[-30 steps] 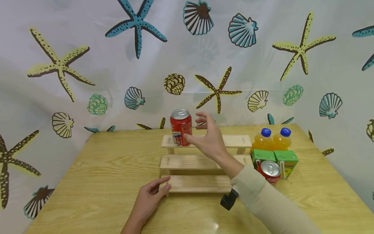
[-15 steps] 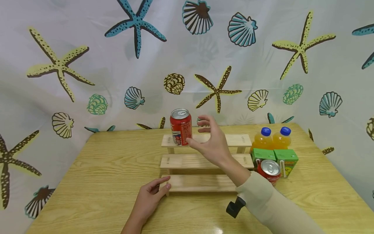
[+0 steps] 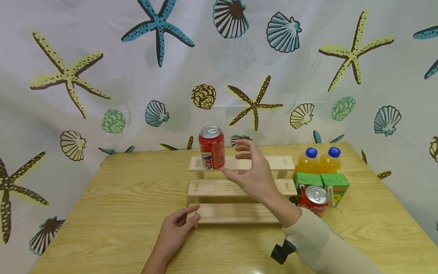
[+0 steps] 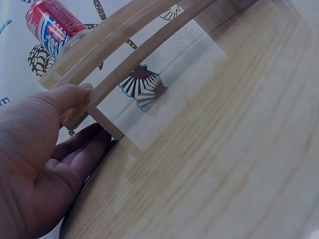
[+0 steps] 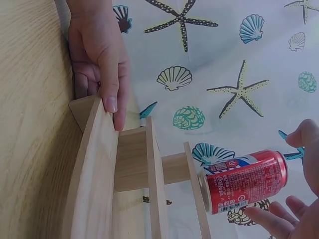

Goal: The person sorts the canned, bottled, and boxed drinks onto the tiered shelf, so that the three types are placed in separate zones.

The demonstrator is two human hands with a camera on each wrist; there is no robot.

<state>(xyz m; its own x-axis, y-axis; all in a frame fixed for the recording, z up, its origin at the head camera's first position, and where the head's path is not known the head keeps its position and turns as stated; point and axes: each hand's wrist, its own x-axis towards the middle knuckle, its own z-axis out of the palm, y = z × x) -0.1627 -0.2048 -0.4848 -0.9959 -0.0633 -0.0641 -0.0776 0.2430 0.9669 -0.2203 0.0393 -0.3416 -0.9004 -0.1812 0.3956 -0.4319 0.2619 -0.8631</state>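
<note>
A red Coca-Cola can (image 3: 213, 149) stands upright on the left end of the top step of a three-tier wooden shelf (image 3: 239, 188). My right hand (image 3: 258, 175) is just right of the can, its fingers spread and loosely bent with nothing held. In the head view its thumb tip lies close to the can's base; whether they touch I cannot tell. With my left hand (image 3: 176, 230) I hold the left end of the lowest step. In the left wrist view the thumb (image 4: 75, 94) lies on the board and the fingers curl beneath, by the leg.
To the right of the shelf, two orange drink bottles (image 3: 309, 161) with blue caps stand behind two green juice cartons (image 3: 335, 186). A second red can (image 3: 315, 201) is in front of them. A patterned sheet (image 3: 137, 76) hangs behind the wooden table (image 3: 119, 198).
My right hand has drawn back from the can, rightward and a little toward me. The can stays on the top step. My left hand has kept its place on the shelf.
</note>
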